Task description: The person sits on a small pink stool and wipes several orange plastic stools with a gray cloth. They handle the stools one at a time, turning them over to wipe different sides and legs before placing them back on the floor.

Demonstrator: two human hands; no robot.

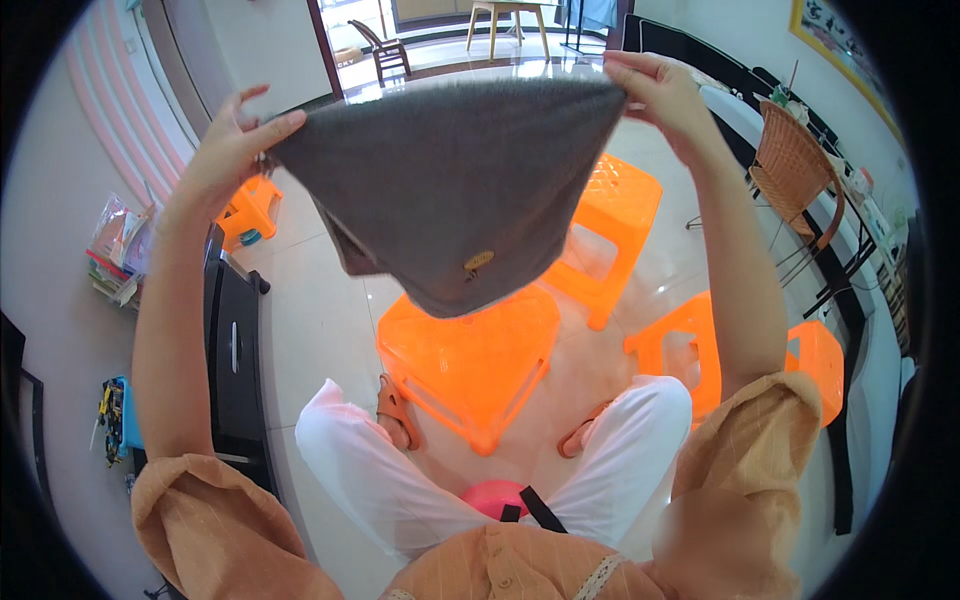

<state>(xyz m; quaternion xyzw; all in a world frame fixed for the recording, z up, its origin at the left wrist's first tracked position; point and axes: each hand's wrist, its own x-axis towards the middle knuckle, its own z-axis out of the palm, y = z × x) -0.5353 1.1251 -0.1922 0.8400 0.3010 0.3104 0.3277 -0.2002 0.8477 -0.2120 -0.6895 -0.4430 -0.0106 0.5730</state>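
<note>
A dark grey cloth (450, 172) hangs stretched between my two raised hands, well out in front of me. My left hand (244, 135) pinches its left upper corner between thumb and fingers. At the opposite upper corner, my right hand (649, 94) grips the fabric. The lower part droops in a rounded fold, and a small yellowish patch (478, 262) shows near that edge. A layer of fabric behind the front face shows at the lower left. Just below the cloth stands an orange plastic stool table (469, 360), between my feet.
Orange plastic stools stand beyond the cloth (634, 195), at the right (675, 352) and at the far left (251, 210). A black cabinet (236, 360) is on the left. A wicker chair (799, 165) stands at the right. Something pink (495, 499) sits between my legs.
</note>
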